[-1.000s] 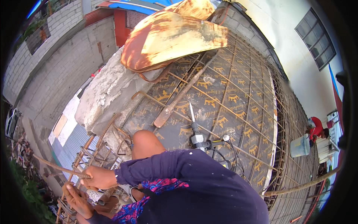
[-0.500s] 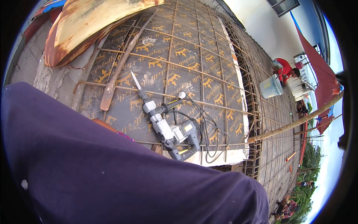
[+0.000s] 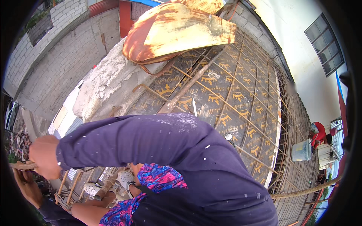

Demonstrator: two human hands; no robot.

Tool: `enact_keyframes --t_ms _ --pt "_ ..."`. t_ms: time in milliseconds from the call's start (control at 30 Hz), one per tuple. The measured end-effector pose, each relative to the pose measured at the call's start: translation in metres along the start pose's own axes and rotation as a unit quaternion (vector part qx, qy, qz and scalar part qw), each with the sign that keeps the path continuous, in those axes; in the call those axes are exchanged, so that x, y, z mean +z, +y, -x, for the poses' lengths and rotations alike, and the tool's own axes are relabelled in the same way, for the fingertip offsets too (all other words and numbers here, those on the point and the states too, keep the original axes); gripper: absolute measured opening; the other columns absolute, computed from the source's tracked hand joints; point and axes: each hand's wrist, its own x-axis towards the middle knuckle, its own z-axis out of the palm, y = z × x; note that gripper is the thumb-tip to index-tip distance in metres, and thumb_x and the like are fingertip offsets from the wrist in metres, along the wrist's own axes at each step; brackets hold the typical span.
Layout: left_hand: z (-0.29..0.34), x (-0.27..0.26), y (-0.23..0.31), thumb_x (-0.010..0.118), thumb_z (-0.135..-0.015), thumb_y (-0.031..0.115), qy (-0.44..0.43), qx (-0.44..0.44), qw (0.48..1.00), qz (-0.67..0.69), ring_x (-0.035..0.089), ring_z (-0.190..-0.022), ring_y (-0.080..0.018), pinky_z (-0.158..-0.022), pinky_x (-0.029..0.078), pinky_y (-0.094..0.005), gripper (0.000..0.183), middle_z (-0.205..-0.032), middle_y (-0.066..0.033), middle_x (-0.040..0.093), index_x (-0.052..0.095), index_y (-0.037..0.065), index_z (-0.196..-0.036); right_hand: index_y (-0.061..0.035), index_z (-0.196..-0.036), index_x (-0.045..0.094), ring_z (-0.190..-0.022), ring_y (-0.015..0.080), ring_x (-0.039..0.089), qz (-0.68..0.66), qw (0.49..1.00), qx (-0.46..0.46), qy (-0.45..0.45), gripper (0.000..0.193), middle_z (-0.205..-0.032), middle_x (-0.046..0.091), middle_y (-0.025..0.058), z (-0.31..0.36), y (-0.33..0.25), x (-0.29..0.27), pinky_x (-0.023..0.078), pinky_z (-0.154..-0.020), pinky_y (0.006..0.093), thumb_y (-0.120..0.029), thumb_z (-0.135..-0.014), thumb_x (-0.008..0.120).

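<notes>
My right hand, in a purple sleeve reaching across the view, is closed around a thin rusty rod at the far left edge. My left hand is just below it, with its fingers curled up onto the same rod. Under both hands stands a cage of rusty rebar. My sleeve hides most of the deck's middle.
A rebar grid lies over dark formwork panels with yellow prints. A rusty curved metal sheet rests on a rough concrete lump. Feet in white clogs stand below. A white bucket and a person in red are far right.
The view swung right onto a power hammer lying on the deck, then back left. My hands with the rod now sit nearer the left edge and the hammer is hidden.
</notes>
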Motion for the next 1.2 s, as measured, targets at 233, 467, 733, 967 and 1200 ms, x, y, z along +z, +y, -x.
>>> enact_keyframes --t_ms 233,467,733,967,1200 --pt "0.128 0.073 -0.046 0.062 -0.094 0.026 -0.261 -0.071 0.927 -0.26 0.046 -0.063 -0.0175 -0.059 0.037 -0.0327 0.03 -0.071 -0.0038 0.049 0.055 0.0 -0.082 -0.005 -0.089 0.064 -0.071 0.0414 0.063 -0.078 0.989 0.11 -0.067 0.036 -0.07 0.062 0.018 0.1 0.096 0.069 0.046 -0.065 0.0497 -0.041 -0.091 0.06" --pt "0.157 0.113 -0.024 0.075 -0.075 0.019 -0.462 -0.068 0.833 -0.296 0.062 -0.091 -0.0384 -0.08 0.049 -0.0442 0.03 -0.097 -0.0189 0.064 0.066 0.0 -0.096 -0.0069 -0.092 0.068 -0.07 0.037 0.064 -0.155 0.978 0.13 -0.054 0.039 -0.07 0.064 0.0163 0.097 0.085 0.076 0.047 -0.063 0.0436 -0.045 -0.092 0.061" --pt "0.159 0.102 -0.016 0.069 -0.077 0.006 -0.428 -0.042 0.881 -0.198 0.057 -0.103 -0.0394 -0.089 0.047 -0.041 0.029 -0.106 -0.0194 0.058 0.065 -0.002 -0.105 -0.0051 -0.099 0.068 -0.063 0.0267 0.062 -0.24 0.969 0.057 -0.007 0.028 -0.07 0.064 0.0139 0.103 0.071 0.08 0.046 -0.059 0.038 -0.032 -0.093 0.065" --pt "0.182 0.1 0.009 0.064 -0.081 0.001 -0.192 0.132 0.93 -0.283 0.058 -0.099 -0.0317 -0.088 0.046 -0.0389 0.029 -0.103 -0.0177 0.058 0.062 -0.002 -0.11 -0.0007 -0.088 0.065 -0.061 0.0065 0.046 -0.287 0.951 0.084 0.08 0.033 -0.063 0.055 -0.0013 0.09 0.057 0.067 0.039 -0.054 0.0276 -0.033 -0.096 0.065" --pt "0.208 0.106 -0.025 0.035 -0.107 0.032 -0.177 -0.371 0.843 0.346 0.061 -0.087 -0.0242 -0.088 0.048 -0.0385 0.045 -0.095 -0.0141 0.064 0.058 -0.006 -0.117 -0.0083 -0.074 0.053 -0.056 0.005 0.043 -0.495 0.851 0.172 0.043 0.035 -0.062 0.048 -0.0027 0.102 0.084 0.05 0.033 -0.048 0.0229 -0.032 -0.096 0.065"
